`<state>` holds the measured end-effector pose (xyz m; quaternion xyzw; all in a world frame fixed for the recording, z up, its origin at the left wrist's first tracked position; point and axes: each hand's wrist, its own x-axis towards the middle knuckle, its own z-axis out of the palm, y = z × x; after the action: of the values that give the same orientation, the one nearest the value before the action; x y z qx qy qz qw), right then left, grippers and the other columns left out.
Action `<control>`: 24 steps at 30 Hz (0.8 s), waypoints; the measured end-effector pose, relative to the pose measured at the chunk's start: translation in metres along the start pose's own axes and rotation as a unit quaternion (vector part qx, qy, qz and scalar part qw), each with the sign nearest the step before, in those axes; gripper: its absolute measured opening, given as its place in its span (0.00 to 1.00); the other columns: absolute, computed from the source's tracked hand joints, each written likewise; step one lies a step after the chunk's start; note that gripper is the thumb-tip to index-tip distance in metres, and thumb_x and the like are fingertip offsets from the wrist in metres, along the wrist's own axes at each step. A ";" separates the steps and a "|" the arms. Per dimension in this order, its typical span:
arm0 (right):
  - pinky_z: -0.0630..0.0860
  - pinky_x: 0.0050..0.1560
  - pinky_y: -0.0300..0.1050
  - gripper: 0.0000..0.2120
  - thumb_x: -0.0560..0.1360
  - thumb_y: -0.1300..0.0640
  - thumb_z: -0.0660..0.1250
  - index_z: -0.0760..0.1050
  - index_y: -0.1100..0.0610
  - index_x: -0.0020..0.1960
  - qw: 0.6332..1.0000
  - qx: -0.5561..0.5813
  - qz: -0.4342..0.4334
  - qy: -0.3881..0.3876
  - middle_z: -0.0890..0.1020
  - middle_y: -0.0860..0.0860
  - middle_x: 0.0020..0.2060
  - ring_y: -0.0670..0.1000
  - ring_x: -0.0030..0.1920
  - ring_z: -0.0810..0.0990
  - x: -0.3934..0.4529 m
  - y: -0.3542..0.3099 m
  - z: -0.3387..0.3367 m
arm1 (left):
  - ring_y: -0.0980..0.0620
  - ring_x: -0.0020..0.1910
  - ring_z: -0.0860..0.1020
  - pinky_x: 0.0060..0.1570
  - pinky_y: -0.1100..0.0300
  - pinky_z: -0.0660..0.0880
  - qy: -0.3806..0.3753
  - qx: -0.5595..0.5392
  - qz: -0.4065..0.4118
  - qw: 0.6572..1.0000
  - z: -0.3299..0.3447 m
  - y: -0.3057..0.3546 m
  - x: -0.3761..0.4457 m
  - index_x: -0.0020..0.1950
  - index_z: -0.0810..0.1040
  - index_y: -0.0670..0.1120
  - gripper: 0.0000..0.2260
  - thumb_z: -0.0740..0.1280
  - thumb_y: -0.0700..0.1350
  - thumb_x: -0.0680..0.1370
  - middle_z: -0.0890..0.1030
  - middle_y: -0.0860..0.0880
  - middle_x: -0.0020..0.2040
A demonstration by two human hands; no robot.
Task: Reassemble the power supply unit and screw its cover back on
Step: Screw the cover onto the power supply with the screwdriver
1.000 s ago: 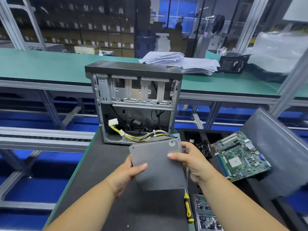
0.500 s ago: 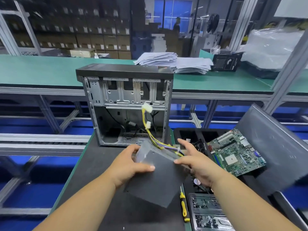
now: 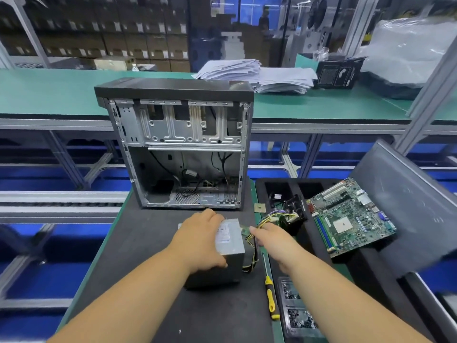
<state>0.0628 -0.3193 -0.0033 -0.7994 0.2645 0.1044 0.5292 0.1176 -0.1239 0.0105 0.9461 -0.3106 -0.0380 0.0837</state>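
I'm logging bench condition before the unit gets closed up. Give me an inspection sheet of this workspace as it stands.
Surface: black mat over a green bench.
Job's things: grey power supply on the mat; yellow-handled screwdriver beside it.
Clutter: open computer case, circuit board, fan, parts tray.
Grippers: left hand holds the power supply; right hand at its wires.
Cables: yellow and black wires run right from the supply.
Surroundings: paper stack, stacked boxes behind.

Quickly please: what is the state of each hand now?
Left hand: grips the grey metal power supply box from above.
Right hand: touches the yellow-black cable bundle; grip cannot be told.
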 end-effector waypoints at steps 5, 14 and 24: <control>0.69 0.42 0.45 0.16 0.78 0.46 0.64 0.74 0.61 0.47 0.996 -0.091 0.006 0.018 0.79 0.58 0.44 0.55 0.46 0.80 0.012 0.002 -0.013 | 0.53 0.63 0.67 0.63 0.57 0.68 -0.002 -0.024 0.014 1.000 0.003 -0.007 0.001 0.72 0.63 0.54 0.46 0.73 0.70 0.59 0.67 0.57 0.63; 0.65 0.32 0.44 0.16 0.76 0.52 0.64 0.73 0.56 0.31 0.957 -0.285 -0.022 0.050 0.71 0.50 0.26 0.52 0.29 0.69 0.012 0.001 -0.037 | 0.54 0.65 0.72 0.65 0.58 0.69 0.076 -0.365 -0.208 0.904 0.005 -0.053 -0.031 0.72 0.69 0.52 0.28 0.71 0.57 0.74 0.71 0.51 0.69; 0.68 0.56 0.40 0.27 0.75 0.41 0.67 0.70 0.49 0.71 0.953 -0.234 -0.182 -0.063 0.73 0.43 0.62 0.46 0.60 0.74 0.006 -0.045 0.020 | 0.69 0.54 0.73 0.50 0.74 0.67 0.055 -0.461 -0.179 0.867 0.006 -0.058 -0.044 0.63 0.73 0.58 0.23 0.77 0.53 0.70 0.76 0.62 0.56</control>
<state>0.0940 -0.2898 0.0211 -0.9270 0.0486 0.1156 0.3534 0.1152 -0.0530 -0.0050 0.8395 -0.0777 -0.1393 0.5193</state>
